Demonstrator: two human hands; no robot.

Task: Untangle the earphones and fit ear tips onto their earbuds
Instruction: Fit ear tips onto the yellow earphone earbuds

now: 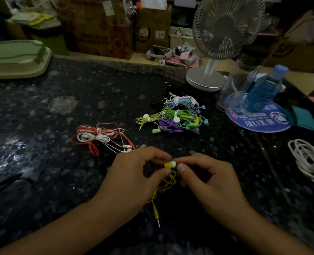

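Low in the middle of the frame, the left hand point(132, 172) pinches the yellow earbud point(168, 164) to steady it while the right hand point(207, 173) closes its fingers point(182, 167) on what looks like a white ear tip point(173, 163), pressing it home. The yellow cord point(166, 184) hangs slack beneath, plug toward the dark surface point(78, 107), clear of the bundled earphones point(178, 115) waiting in the upper middle.

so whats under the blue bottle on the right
The blue bottle stands on a round blue printed mat lying on the dark countertop. A clear bottle stands at the mat's left edge. The print directly beneath the bottle's base is covered.
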